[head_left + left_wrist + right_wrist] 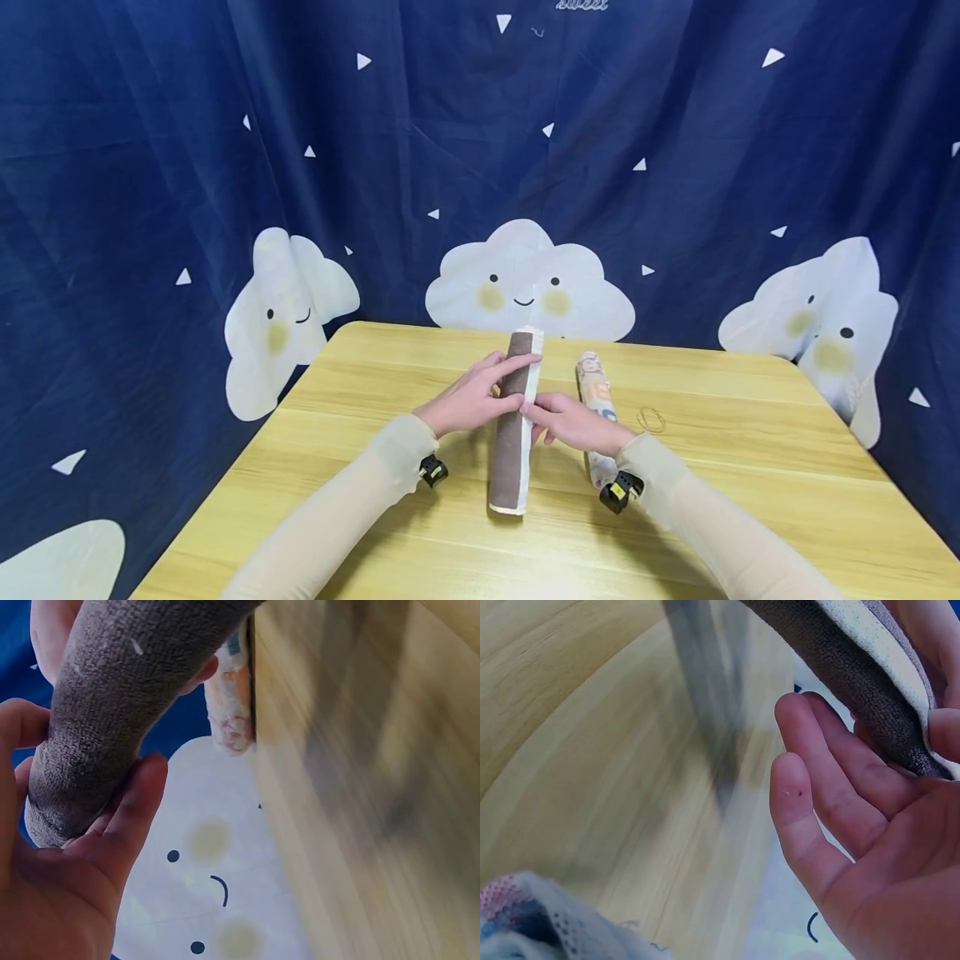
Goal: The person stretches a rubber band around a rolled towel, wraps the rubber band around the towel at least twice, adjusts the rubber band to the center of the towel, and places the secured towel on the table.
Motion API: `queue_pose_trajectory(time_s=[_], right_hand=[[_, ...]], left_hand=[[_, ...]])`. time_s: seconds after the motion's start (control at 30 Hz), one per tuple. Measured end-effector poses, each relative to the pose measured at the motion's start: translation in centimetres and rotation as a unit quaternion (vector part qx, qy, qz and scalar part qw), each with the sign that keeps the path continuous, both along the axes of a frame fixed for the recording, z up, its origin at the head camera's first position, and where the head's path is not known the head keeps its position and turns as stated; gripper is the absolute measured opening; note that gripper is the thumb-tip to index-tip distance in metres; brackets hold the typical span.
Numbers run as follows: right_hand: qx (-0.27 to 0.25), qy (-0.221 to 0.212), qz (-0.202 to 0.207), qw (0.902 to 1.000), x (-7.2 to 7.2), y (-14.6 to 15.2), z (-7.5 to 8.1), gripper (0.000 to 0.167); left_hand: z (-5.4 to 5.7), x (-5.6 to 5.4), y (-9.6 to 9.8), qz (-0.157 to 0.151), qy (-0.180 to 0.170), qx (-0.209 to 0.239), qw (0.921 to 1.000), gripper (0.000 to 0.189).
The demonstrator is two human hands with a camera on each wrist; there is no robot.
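A brown towel (507,458), rolled into a long tube with a white edge strip along its right side, is held between both hands above the table. My left hand (471,395) grips it from the left, fingers across its upper part and thumb near the middle. In the left wrist view, thumb and fingers curl round the fuzzy roll (120,697). From the right, my right hand (576,422) pinches the white edge with its thumb. Its other fingers reach beneath the roll in the right wrist view, where the pale strip (881,656) shows.
A second rolled cloth (597,390), pale with colourful print, lies on the wooden table (750,450) to the right, partly behind the right wrist. Thin yellowish bands (651,420) lie beside it. A dark blue curtain (480,150) with clouds hangs behind the table.
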State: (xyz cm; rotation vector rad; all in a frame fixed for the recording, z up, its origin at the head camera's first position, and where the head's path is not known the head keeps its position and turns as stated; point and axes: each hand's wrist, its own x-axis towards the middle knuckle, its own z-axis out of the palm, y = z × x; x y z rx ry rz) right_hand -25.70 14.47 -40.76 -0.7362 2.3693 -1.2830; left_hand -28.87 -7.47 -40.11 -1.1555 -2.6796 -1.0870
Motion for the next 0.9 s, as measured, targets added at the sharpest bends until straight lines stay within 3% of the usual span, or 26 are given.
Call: queue_pose_trajectory(time_s=[0.27, 0.6, 0.9], right_hand=[[0.000, 0.003, 0.000, 1.0000, 0.2, -0.3, 0.0, 0.037], [-0.018, 0.018, 0.000, 0.9997, 0.2, -0.4, 0.0, 0.039], [-0.024, 0.044, -0.029, 0.9983, 0.4, 2.8, 1.5, 0.033]], left_hand=[[-0.1, -0.1, -0.1, 0.004, -0.028, 0.020, 0.9994, 0.057], [-0.2, 0.1, -0.4, 0.023, -0.030, 0.075, 0.9965, 0.053], [0.1, 0.1, -0.5, 0.026, -0.035, 0.088, 0.9952, 0.056]])
